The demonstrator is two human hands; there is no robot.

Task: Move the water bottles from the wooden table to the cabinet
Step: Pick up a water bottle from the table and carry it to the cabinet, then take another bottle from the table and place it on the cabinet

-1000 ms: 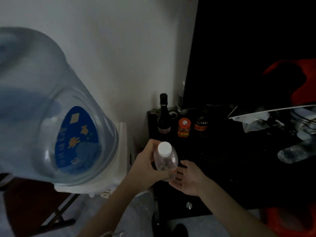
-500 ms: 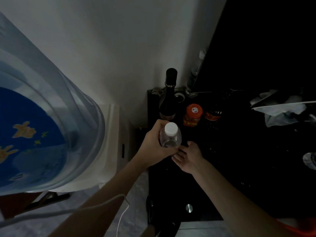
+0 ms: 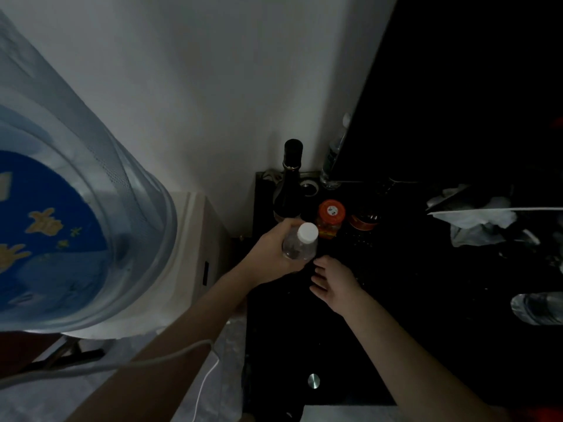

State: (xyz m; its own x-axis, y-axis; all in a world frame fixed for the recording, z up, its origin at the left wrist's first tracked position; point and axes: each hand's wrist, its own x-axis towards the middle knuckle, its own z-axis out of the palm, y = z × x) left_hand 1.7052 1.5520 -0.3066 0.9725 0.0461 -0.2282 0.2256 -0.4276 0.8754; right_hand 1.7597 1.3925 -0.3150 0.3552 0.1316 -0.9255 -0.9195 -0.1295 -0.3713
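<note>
My left hand (image 3: 274,254) grips a small clear water bottle (image 3: 300,246) with a white cap, upright over the left part of the black cabinet top (image 3: 396,315). My right hand (image 3: 333,281) lies just right of and below the bottle, fingers relaxed, holding nothing. Another clear water bottle (image 3: 537,307) lies on its side at the cabinet's right edge. A third clear bottle (image 3: 333,156) stands at the back beside the dark panel.
A dark wine bottle (image 3: 289,184), an orange-lidded jar (image 3: 330,219) and a dark jar (image 3: 364,220) stand just behind the held bottle. A water dispenser with a large blue jug (image 3: 70,208) fills the left. Crumpled white bags (image 3: 475,220) lie at right. A metal knob (image 3: 313,381) marks the cabinet front.
The view has closed in on the cabinet. My left hand has carried the bottle forward toward the wine bottle and jars. My right hand has drawn slightly away from the bottle.
</note>
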